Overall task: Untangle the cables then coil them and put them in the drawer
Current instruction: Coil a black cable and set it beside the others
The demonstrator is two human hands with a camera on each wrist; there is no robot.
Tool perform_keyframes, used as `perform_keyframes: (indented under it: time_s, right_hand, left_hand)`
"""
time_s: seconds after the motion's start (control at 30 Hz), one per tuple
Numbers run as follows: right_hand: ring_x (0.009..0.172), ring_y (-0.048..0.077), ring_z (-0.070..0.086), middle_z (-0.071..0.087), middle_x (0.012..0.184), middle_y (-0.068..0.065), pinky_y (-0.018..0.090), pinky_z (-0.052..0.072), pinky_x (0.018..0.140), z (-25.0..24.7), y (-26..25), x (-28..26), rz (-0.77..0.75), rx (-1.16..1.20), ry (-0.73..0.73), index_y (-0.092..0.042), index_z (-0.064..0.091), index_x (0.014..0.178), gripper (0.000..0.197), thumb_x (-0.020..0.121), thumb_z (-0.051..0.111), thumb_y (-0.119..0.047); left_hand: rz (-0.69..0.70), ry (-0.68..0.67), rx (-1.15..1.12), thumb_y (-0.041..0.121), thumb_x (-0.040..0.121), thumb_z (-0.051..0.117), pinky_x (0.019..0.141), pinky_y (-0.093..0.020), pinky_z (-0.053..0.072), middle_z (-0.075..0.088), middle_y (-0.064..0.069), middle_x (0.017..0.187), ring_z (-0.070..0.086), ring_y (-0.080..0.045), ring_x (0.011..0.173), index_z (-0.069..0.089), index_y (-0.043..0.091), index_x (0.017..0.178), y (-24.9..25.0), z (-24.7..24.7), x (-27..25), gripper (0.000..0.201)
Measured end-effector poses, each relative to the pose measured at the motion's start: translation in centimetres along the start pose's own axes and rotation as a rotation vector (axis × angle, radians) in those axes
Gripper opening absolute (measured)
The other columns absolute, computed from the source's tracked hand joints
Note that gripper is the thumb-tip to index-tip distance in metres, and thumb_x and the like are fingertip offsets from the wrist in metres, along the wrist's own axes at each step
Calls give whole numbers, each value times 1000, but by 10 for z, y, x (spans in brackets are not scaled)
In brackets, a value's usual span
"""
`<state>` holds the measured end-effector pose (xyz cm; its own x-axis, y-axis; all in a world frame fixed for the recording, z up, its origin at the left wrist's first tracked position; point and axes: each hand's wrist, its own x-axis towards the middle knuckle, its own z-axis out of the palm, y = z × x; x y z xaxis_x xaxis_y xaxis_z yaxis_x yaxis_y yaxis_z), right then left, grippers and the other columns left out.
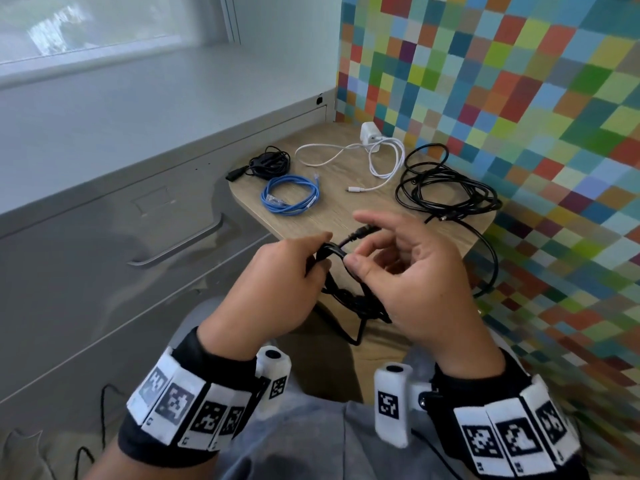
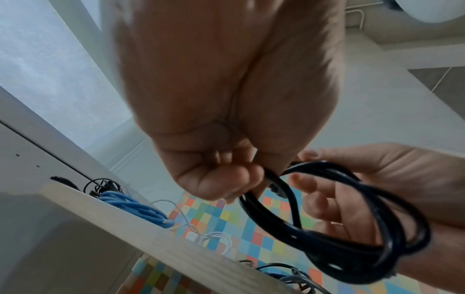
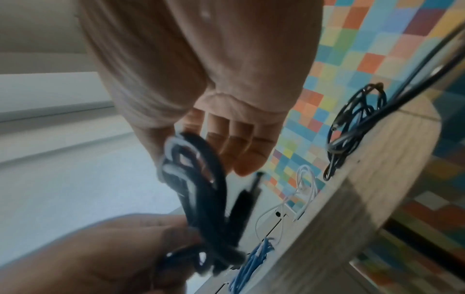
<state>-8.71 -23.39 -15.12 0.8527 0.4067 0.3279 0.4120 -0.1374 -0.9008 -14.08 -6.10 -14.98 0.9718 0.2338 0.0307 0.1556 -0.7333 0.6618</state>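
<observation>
A black cable (image 1: 360,301) hangs as a loose coil between my two hands, above the near edge of the small wooden table (image 1: 332,211). My left hand (image 1: 311,258) grips the top of the coil in a fist (image 2: 221,179). My right hand (image 1: 367,251) pinches the same cable by its plug end (image 1: 363,232), with the fingers (image 2: 324,206) through the loop (image 2: 352,238). The right wrist view shows the coil (image 3: 198,189) blurred below the right fingers (image 3: 239,147). The grey drawer front (image 1: 104,271) with its handle (image 1: 180,244) is closed on the left.
The table holds a coiled blue cable (image 1: 291,195), a small black coiled cable (image 1: 270,162), a white charger (image 1: 370,135) with its white cord (image 1: 381,161), and a loose black cable (image 1: 446,188) trailing off the right edge. A colourful checkered wall (image 1: 519,98) stands behind and to the right.
</observation>
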Motion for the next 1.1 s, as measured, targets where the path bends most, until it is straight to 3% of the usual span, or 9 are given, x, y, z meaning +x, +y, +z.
perform_keyframes:
  time_s: [0.13, 0.27, 0.33, 0.43, 0.53, 0.73, 0.87, 0.97, 1.1]
  right_hand:
    - [68, 15, 66, 68, 94, -12, 24, 55, 63, -1, -2, -4, 64, -127, -109, -44, 67, 120, 49, 77, 88, -36]
    - [58, 14, 65, 70, 91, -18, 28, 57, 57, 3, -3, -7, 63, -169, -161, -46, 66, 123, 46, 86, 80, -22]
    - [54, 12, 63, 72, 86, -15, 24, 51, 50, 7, 1, -7, 28, -169, -91, -40, 72, 122, 40, 92, 72, -14]
    - [67, 2, 69, 75, 90, -15, 18, 54, 62, 7, 10, -6, 7, -107, 88, -30, 76, 122, 35, 96, 67, -8]
    - [59, 11, 71, 76, 89, -9, 23, 55, 57, 2, 13, -2, 58, -5, 226, -22, 75, 124, 31, 99, 63, -7]
    - [55, 17, 67, 76, 89, -5, 21, 53, 56, -5, 17, 5, 121, 88, 203, -22, 72, 128, 33, 103, 58, -6]
    - [57, 17, 61, 73, 93, -4, 25, 52, 60, -2, 19, -1, 36, 91, -66, -25, 73, 126, 36, 104, 56, -3]
    - [60, 18, 57, 71, 94, -4, 32, 51, 59, 0, 16, -3, -29, 86, -165, -25, 73, 126, 37, 104, 55, -2]
    - [75, 2, 64, 71, 92, -5, 13, 45, 71, -1, 17, -1, -73, 59, -151, -21, 73, 123, 32, 104, 56, -2]
  left_hand:
    - [27, 42, -25, 21, 101, 55, 69, -18, 43, 58, 15, 71, 57, -1, 70, 52, 38, 147, 3, -2, 1, 49]
    - [128, 47, 17, 20, 99, 55, 60, -10, 40, 61, 15, 67, 57, -1, 66, 61, 39, 139, 4, -4, 0, 45]
    - [177, 79, -15, 21, 99, 59, 70, -18, 50, 70, 13, 79, 65, -4, 74, 61, 38, 139, 2, -3, -1, 44]
    - [319, 184, -149, 19, 100, 62, 70, -34, 57, 72, 6, 80, 69, -12, 72, 65, 37, 135, -3, -3, 0, 39]
    - [474, 313, -249, 6, 99, 64, 75, -35, 61, 74, 4, 86, 73, -13, 81, 70, 23, 131, -6, -4, -1, 36]
    - [160, 352, -750, 2, 103, 55, 78, -30, 57, 77, -2, 87, 75, -17, 88, 65, 31, 127, -6, 5, 5, 39]
    - [-22, 274, -715, 14, 107, 51, 78, -36, 58, 68, 0, 67, 65, -14, 69, 56, 28, 142, -10, 5, 11, 38]
    - [-38, 273, -622, 20, 104, 57, 80, -56, 59, 67, -6, 67, 65, -27, 66, 68, 33, 119, -14, 1, 11, 22]
    - [-7, 138, -532, 14, 103, 57, 88, -55, 58, 76, -5, 88, 71, -31, 86, 77, 34, 105, -20, -2, 10, 28]
